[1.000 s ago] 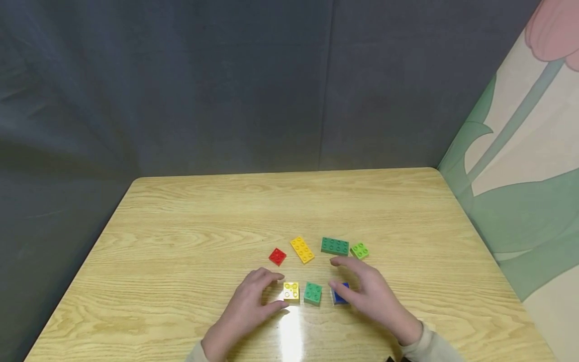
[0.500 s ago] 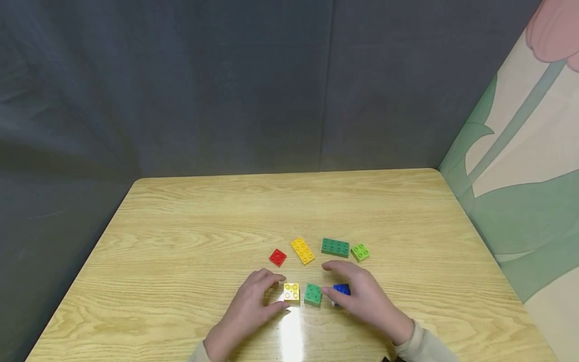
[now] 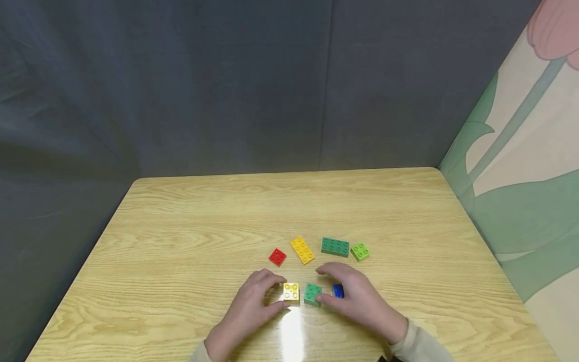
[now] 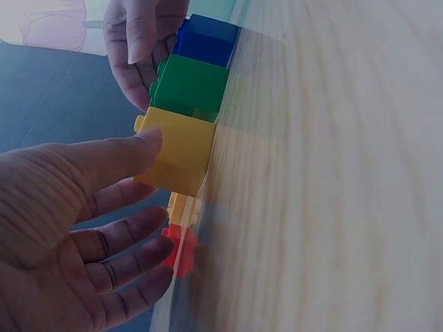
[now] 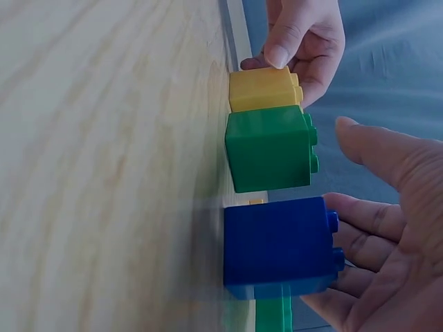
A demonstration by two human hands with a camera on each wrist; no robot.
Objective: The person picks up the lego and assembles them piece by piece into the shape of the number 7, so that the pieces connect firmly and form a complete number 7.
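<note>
A square yellow brick (image 3: pixel 291 292) stands on the table with my left hand (image 3: pixel 249 302) at its left side. The left thumb (image 4: pixel 149 145) lies against its near face and the index finger reaches round the far side, pinching it. To its right stands a square green brick (image 3: pixel 312 291), then a blue brick (image 5: pixel 277 242). My right hand (image 3: pixel 357 296) hovers over the blue brick, partly hiding it in the head view. Its thumb and fingers are spread with nothing between them; the thumb tip overlaps the green brick's right edge in the head view.
Behind the hands lie a flat red brick (image 3: pixel 278 257), a long yellow brick (image 3: pixel 302 250), a long dark green brick (image 3: pixel 335 247) and a lime green brick (image 3: pixel 360 252). A dark curtain (image 3: pixel 226 100) hangs beyond the wooden table (image 3: pixel 181 226).
My right hand has moved left, from beside the blue brick toward the green one. The left hand stays at the yellow brick, and the bricks have not moved.
</note>
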